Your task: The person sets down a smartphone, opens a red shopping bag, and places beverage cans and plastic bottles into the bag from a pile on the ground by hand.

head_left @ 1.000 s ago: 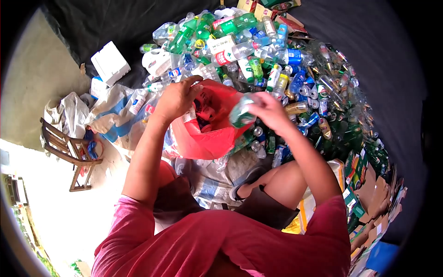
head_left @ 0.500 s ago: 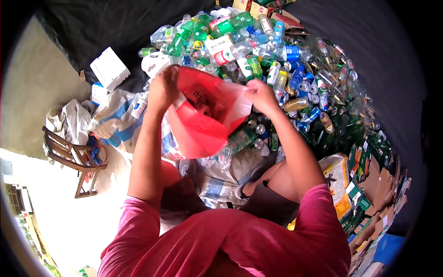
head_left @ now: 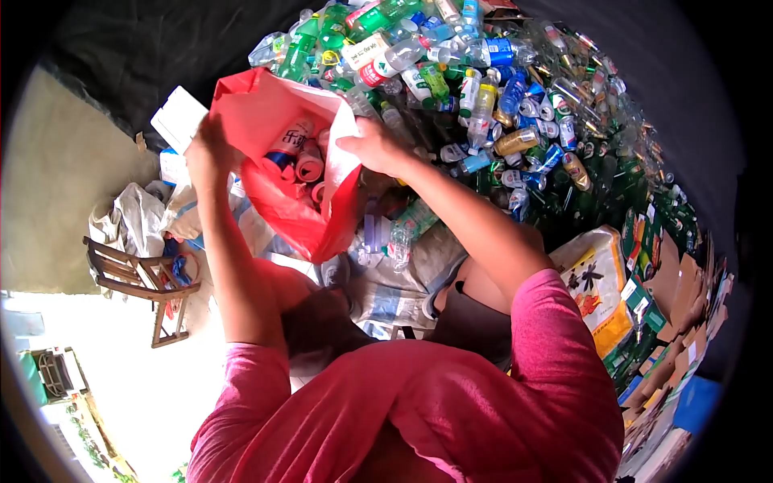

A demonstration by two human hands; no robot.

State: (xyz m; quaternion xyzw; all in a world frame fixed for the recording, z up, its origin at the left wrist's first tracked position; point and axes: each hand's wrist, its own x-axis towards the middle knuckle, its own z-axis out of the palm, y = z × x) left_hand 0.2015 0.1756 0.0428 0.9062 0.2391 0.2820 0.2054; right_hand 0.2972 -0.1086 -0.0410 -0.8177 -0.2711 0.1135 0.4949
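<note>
A red plastic bag [head_left: 302, 217] hangs between my two hands, its mouth spread wide toward me. My left hand [head_left: 211, 153] is closed on the bag's left rim. On the opposite side, my right hand [head_left: 377, 146] pinches the pale right edge. Several drink cans [head_left: 309, 163] lie inside, tinted red by the bag; a larger one with printed characters [head_left: 288, 143] rests among them. The bottom of the bag's contents is hidden. Just beyond my right hand begins a big heap of plastic bottles and cans [head_left: 483, 105].
A wooden folding chair [head_left: 137, 270] lies at the left near woven sacks [head_left: 133, 217]. A white foam box [head_left: 179, 119] stands behind my left hand. Flattened cardboard [head_left: 672, 322] and a yellow-white sack [head_left: 592, 282] are at the right. Dark sheeting [head_left: 668, 97] backs the heap.
Both hands have carried the red bag to the left. Its mouth now faces me more openly, so the cans inside show clearly. My view has shifted slightly too.
</note>
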